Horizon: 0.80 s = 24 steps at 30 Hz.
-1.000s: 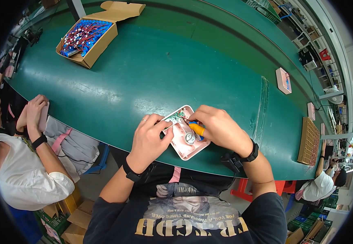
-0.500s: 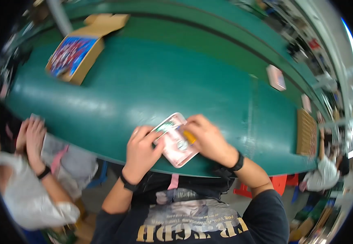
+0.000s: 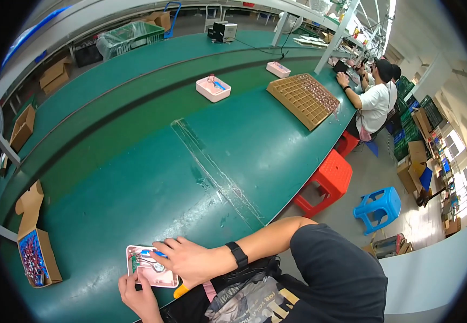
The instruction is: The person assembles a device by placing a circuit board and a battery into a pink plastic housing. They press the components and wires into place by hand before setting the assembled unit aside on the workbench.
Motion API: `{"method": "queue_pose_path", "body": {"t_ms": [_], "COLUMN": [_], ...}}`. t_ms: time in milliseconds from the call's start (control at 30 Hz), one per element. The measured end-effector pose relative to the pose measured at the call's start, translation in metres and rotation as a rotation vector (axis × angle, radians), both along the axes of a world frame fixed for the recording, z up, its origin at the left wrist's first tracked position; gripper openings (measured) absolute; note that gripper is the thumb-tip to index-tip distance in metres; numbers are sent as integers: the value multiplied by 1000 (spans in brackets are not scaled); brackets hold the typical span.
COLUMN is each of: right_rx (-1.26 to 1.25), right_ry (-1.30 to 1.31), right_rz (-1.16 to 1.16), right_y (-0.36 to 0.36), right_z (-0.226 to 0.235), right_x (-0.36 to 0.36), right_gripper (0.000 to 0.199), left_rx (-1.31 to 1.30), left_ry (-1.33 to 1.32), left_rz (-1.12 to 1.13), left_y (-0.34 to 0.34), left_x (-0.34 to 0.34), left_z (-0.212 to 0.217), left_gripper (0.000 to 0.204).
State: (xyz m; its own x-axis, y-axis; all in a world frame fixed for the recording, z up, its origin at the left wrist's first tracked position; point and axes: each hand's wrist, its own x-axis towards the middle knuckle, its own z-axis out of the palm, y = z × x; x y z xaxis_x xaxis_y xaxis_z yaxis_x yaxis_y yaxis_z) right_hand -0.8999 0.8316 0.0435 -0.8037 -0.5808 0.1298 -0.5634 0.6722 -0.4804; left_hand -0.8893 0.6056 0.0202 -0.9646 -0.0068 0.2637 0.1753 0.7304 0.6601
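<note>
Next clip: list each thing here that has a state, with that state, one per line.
Small pink plastic tray: flat on the green table, holding small parts, steadied by both hands.
Left hand: fingers gripping the tray's near edge.
Right hand: resting over the tray.
Brown cardboard box: flaps open, filled.
Second pink tray: upright, holding parts.
Tan gridded tray: flat on the table.
</note>
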Motion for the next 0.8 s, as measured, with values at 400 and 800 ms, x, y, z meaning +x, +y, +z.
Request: {"method": "queue_pose_path", "body": {"t_ms": [400, 800], "right_rx": [-164, 0], "right_ry": [92, 305], "right_rz": [-101, -689], "right_y": [39, 168], "right_z": [-7, -19], "right_x": [-49, -244], "right_gripper": [84, 77], "left_rx": [15, -311], "left_ry": [-34, 136], "left_rz": [-143, 287], "left_y": [-19, -145], "left_x": [-10, -52], "left_z": [26, 41], "left_gripper": [26, 28]}}
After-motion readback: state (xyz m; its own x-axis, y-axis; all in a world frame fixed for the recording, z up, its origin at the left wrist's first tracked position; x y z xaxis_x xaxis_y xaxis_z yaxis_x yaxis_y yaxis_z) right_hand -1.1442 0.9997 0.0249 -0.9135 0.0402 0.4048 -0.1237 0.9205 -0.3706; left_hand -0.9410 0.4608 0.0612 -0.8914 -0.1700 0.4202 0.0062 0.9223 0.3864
